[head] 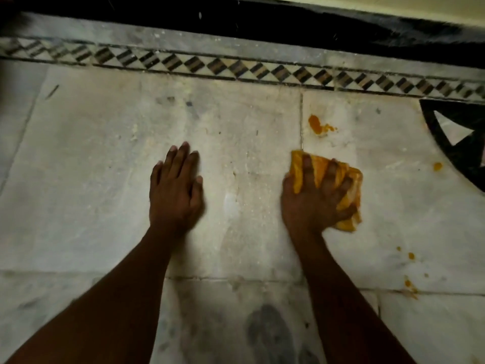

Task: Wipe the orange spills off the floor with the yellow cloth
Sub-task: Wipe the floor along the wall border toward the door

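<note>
My right hand (312,198) presses a crumpled yellow cloth (349,185) flat on the pale marble floor (105,166), fingers spread over it. My left hand (175,187) lies flat on the floor to the left, fingers apart, holding nothing. An orange spill (316,125) sits just beyond the cloth. A small orange drop (437,166) lies to the right of the cloth. More small orange drops (410,256) and a smear (409,285) lie at the near right.
A band of black and white diamond tiles (236,65) crosses the floor ahead, with a black skirting (236,19) at the wall behind it. A black inlay pattern (462,143) sits at the right edge. Tile joints run between the slabs.
</note>
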A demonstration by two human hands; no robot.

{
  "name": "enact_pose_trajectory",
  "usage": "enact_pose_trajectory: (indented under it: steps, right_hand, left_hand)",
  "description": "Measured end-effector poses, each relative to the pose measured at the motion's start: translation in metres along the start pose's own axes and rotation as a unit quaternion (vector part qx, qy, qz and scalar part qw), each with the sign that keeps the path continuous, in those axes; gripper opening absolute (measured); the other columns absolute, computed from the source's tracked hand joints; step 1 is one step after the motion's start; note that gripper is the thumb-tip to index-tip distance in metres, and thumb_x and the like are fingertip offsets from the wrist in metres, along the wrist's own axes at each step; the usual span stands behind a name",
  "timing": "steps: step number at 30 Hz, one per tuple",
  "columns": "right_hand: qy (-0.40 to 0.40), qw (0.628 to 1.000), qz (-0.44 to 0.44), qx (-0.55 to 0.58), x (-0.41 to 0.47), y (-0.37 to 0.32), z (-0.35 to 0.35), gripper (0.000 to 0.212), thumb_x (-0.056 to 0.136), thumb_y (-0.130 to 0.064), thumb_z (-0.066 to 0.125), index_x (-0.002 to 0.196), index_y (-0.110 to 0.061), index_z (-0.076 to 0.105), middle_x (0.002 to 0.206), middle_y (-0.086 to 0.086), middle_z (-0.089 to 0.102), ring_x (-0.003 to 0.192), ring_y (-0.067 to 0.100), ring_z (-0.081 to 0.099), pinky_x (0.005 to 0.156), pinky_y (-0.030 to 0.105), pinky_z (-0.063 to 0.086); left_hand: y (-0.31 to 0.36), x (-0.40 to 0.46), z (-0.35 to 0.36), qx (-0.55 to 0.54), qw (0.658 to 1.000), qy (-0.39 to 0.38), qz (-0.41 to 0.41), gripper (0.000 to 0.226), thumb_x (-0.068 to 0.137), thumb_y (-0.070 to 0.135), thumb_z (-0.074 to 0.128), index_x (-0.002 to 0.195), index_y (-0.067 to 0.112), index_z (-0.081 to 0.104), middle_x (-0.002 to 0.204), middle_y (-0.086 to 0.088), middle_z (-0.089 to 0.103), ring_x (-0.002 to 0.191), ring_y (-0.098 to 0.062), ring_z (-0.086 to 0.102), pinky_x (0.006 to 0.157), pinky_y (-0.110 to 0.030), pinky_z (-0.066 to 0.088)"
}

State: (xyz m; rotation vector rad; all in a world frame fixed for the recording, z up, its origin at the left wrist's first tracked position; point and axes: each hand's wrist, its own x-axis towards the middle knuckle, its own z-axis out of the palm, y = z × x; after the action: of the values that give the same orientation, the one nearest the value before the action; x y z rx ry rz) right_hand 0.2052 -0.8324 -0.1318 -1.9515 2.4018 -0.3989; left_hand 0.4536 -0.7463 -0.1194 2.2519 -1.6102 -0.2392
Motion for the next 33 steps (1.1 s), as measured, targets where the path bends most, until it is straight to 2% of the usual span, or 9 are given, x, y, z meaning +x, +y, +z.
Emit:
enact_pose_trajectory:
  steps: [4, 8, 11, 15, 17, 22, 25, 29, 33]
  right_hand:
    - [-0.033, 0.989, -0.143, 0.031, -0.028, -0.066, 0.009, 0.061, 0.094, -0.066, 0.045, 0.154, -0.054, 0.04, 0.172, -0.001, 0.027, 0.161, 0.038, 0.013, 0.118, 0.072, 0.01]
    - [-0.055, 0.928, -0.37, 0.013, -0.076, 0.011, -0.031, 0.061, 0.095, -0.064, 0.055, 0.154, -0.052, 0.042, 0.171, 0.0, 0.03, 0.159, 0.034, 0.025, 0.118, 0.068, 0.023]
    - [-0.022, 0.971, -0.233, -0.049, -0.046, 0.068, -0.031, 0.06, 0.094, -0.065, 0.051, 0.151, -0.045, 0.05, 0.169, 0.005, 0.035, 0.156, 0.038, 0.031, 0.115, 0.069, 0.024]
    - [0.008, 1.0, 0.024, -0.008, 0.031, -0.001, 0.007, 0.067, 0.095, -0.068, 0.049, 0.158, -0.054, 0.029, 0.171, 0.002, 0.03, 0.158, 0.04, 0.02, 0.116, 0.074, 0.016]
    - [-0.01, 1.0, -0.021, 0.0, 0.044, -0.042, 0.018, 0.075, 0.094, -0.067, 0.047, 0.161, -0.054, 0.014, 0.172, 0.001, 0.026, 0.16, 0.039, 0.016, 0.117, 0.073, 0.011]
    - [-0.048, 0.963, -0.265, 0.005, -0.019, -0.006, -0.015, 0.062, 0.095, -0.069, 0.051, 0.154, -0.055, 0.038, 0.171, -0.003, 0.029, 0.16, 0.031, 0.022, 0.119, 0.066, 0.017]
    - [-0.039, 0.986, -0.154, -0.04, 0.005, 0.039, -0.022, 0.066, 0.092, -0.072, 0.051, 0.154, -0.054, 0.039, 0.171, 0.0, 0.031, 0.158, 0.034, 0.026, 0.116, 0.067, 0.023]
    - [-0.107, 0.992, 0.064, 0.004, 0.096, -0.026, 0.002, 0.072, 0.092, -0.082, 0.025, 0.158, -0.061, 0.006, 0.177, -0.001, 0.0, 0.161, 0.039, -0.006, 0.117, 0.079, 0.003]
    - [-0.16, 0.984, -0.075, 0.006, 0.104, -0.083, 0.014, 0.067, 0.097, -0.08, 0.022, 0.156, -0.062, -0.004, 0.176, -0.005, -0.009, 0.16, 0.036, -0.015, 0.119, 0.075, -0.008]
  left_hand:
    - [-0.001, 0.001, 0.0, -0.001, 1.0, 0.006, -0.002, 0.061, 0.105, 0.038, 0.038, 0.163, 0.021, 0.039, 0.177, 0.001, 0.024, 0.165, -0.018, 0.016, 0.131, -0.052, 0.02]
    - [0.0, 0.002, -0.004, -0.004, 1.0, -0.003, -0.005, 0.062, 0.105, 0.041, 0.035, 0.164, 0.021, 0.04, 0.177, 0.002, 0.023, 0.165, -0.018, 0.016, 0.131, -0.053, 0.02]
    - [-0.002, 0.0, 0.002, 0.002, 1.0, -0.003, -0.007, 0.063, 0.104, 0.039, 0.036, 0.164, 0.022, 0.038, 0.178, 0.003, 0.021, 0.166, -0.017, 0.014, 0.131, -0.052, 0.02]
    - [-0.005, 0.0, 0.007, 0.001, 1.0, 0.013, 0.0, 0.063, 0.103, 0.038, 0.038, 0.164, 0.021, 0.04, 0.177, 0.002, 0.023, 0.165, -0.018, 0.016, 0.13, -0.052, 0.021]
    - [-0.003, 0.0, 0.007, 0.003, 1.0, 0.02, 0.002, 0.063, 0.102, 0.037, 0.038, 0.163, 0.02, 0.042, 0.177, 0.002, 0.024, 0.165, -0.018, 0.017, 0.13, -0.053, 0.022]
    - [-0.003, 0.0, 0.004, -0.005, 1.0, 0.013, -0.003, 0.064, 0.102, 0.04, 0.036, 0.163, 0.021, 0.041, 0.177, 0.003, 0.022, 0.165, -0.019, 0.016, 0.13, -0.053, 0.021]
    - [-0.002, 0.0, 0.005, -0.005, 1.0, 0.01, -0.002, 0.063, 0.102, 0.037, 0.039, 0.163, 0.02, 0.042, 0.177, 0.002, 0.024, 0.165, -0.019, 0.018, 0.13, -0.052, 0.021]
    - [-0.005, 0.001, 0.008, 0.002, 1.0, 0.004, -0.001, 0.064, 0.102, 0.036, 0.041, 0.164, 0.02, 0.04, 0.177, 0.002, 0.023, 0.165, -0.019, 0.016, 0.13, -0.052, 0.02]
    - [-0.004, 0.002, 0.008, 0.009, 1.0, 0.015, -0.003, 0.063, 0.102, 0.037, 0.039, 0.162, 0.02, 0.043, 0.177, 0.002, 0.024, 0.165, -0.019, 0.018, 0.129, -0.052, 0.022]
